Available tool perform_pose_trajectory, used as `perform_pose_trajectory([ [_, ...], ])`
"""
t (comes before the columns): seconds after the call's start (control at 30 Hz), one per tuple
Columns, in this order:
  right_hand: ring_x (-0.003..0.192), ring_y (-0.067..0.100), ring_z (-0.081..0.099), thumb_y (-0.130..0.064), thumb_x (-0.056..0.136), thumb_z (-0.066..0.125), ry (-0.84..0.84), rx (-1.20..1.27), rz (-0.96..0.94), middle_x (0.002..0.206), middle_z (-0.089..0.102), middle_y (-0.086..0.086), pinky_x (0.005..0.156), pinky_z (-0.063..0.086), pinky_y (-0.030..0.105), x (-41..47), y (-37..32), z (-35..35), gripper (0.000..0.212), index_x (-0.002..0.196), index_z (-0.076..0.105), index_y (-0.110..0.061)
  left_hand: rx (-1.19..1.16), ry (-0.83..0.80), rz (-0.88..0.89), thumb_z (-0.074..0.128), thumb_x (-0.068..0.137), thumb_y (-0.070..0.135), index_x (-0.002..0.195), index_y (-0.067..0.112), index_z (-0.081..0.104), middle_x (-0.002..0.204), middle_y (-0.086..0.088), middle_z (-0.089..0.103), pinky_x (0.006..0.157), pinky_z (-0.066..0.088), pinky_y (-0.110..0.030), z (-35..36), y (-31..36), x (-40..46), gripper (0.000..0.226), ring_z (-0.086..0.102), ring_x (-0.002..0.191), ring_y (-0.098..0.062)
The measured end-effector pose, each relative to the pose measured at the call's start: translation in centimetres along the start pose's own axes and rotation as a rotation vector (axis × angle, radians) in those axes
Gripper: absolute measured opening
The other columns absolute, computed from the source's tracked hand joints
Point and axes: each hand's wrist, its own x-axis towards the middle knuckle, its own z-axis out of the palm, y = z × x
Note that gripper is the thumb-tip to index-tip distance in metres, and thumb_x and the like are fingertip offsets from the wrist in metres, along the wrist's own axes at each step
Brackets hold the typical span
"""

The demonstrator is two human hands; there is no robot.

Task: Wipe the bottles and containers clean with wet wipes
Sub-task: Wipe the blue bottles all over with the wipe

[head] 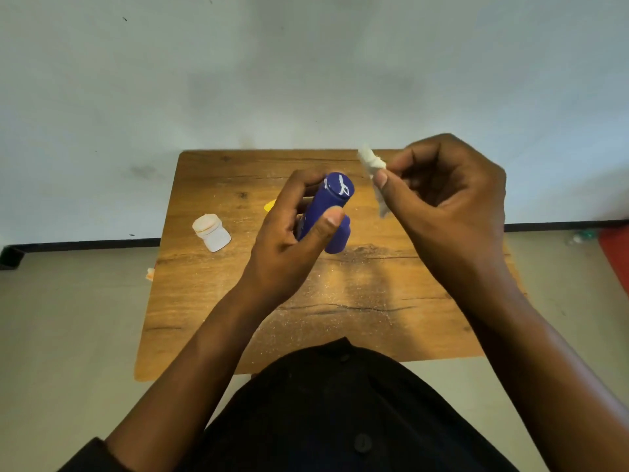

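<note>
Hands come up from the near edge, over a dark shirt (pixel 340 403). The left hand (pixel 289 240) is over the middle of the wooden worktop (pixel 204 318). Its fingers (pixel 299 185) and thumb are closed around a blue bottle (pixel 323 212), which tilts with its round end up toward 1 o'clock. White marks show on that end. A second blue part (pixel 338 236) sits just below the thumb; I cannot tell if it belongs to the same bottle.

The right hand (pixel 449 206) is at 2 o'clock from the bottle, a little apart from it. Its thumb and fingers pinch a small white wet wipe (pixel 374 172), all scrunched up. The wipe is not touching the bottle yet.

What could go wrong? The wipe is tiny and bunched, so it may miss spots or slip out of the pinch. The left fingers cover much of the bottle, so those parts stay dirty unless the bottle gets turned. Turning it with a loose hold could drop it.

Farther off, at 9 o'clock, a small white container (pixel 211 231) lies on the worktop. A bit of something yellow (pixel 270 206) peeks out behind the left hand. White specks dust the worktop. Nothing blocks the wipe's way to the bottle.
</note>
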Motion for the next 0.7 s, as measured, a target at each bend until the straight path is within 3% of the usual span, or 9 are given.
perform_pose_trajectory([
  [0.1, 0.083, 0.017, 0.071, -0.015, 0.097, 0.075, -0.060, -0.011, -0.068, 0.094, 0.075, 0.000, 0.069, 0.061, 0.033, 0.4, -1.0, 0.0, 0.009, 0.105, 0.077, -0.013, 0.042, -0.025, 0.062, 0.062, 0.103, 0.018, 0.135, 0.026, 0.050, 0.129, 0.013, 0.062, 0.093, 0.051, -0.015, 0.1, 0.0, 0.1, 0.036, 0.062, 0.120, -0.008],
  [0.2, 0.094, 0.005, 0.069, -0.010, 0.101, 0.065, -0.192, -0.120, -0.140, 0.102, 0.074, -0.008, 0.072, 0.052, 0.013, 0.4, -1.1, 0.1, 0.020, 0.113, 0.078, -0.020, 0.078, -0.018, 0.105, 0.063, 0.103, 0.016, 0.136, 0.033, 0.048, 0.129, 0.017, 0.062, 0.095, 0.051, -0.018, -0.1, 0.2, 0.3, 0.040, 0.063, 0.120, -0.009],
  [0.27, 0.099, -0.002, 0.067, -0.002, 0.099, 0.060, -0.253, -0.185, -0.175, 0.106, 0.071, -0.010, 0.078, 0.050, 0.008, 0.3, -0.9, 0.1, 0.033, 0.120, 0.076, -0.022, 0.093, 0.004, 0.108, 0.063, 0.103, 0.016, 0.136, 0.030, 0.049, 0.127, 0.014, 0.063, 0.094, 0.053, -0.021, -0.2, 0.0, 0.3, 0.039, 0.063, 0.118, -0.013],
  [0.4, 0.104, 0.003, 0.067, -0.003, 0.099, 0.067, -0.325, -0.187, -0.152, 0.113, 0.072, -0.007, 0.085, 0.056, 0.014, 0.5, -0.7, -0.1, 0.035, 0.126, 0.075, -0.023, 0.095, 0.023, 0.117, 0.064, 0.102, 0.016, 0.137, 0.023, 0.050, 0.127, 0.005, 0.063, 0.095, 0.057, -0.029, -0.3, -0.3, 0.4, 0.038, 0.063, 0.118, -0.018],
  [0.53, 0.095, 0.004, 0.067, -0.016, 0.097, 0.074, -0.332, -0.128, -0.077, 0.113, 0.070, -0.007, 0.076, 0.056, 0.013, 0.9, -1.2, -0.3, 0.032, 0.127, 0.074, -0.025, 0.059, 0.020, 0.132, 0.065, 0.101, 0.009, 0.141, 0.007, 0.051, 0.131, -0.003, 0.063, 0.095, 0.054, -0.021, -0.1, 0.3, 0.6, 0.042, 0.063, 0.121, -0.016],
  [0.7, 0.096, 0.018, 0.071, -0.021, 0.095, 0.077, -0.350, 0.014, 0.059, 0.113, 0.076, -0.005, 0.080, 0.064, 0.044, 1.3, -2.0, -0.6, 0.027, 0.121, 0.076, -0.025, 0.050, 0.024, 0.191, 0.068, 0.098, 0.006, 0.131, 0.017, 0.053, 0.124, 0.008, 0.063, 0.095, 0.054, -0.020, -0.4, 1.4, 0.7, 0.038, 0.064, 0.117, -0.007],
])
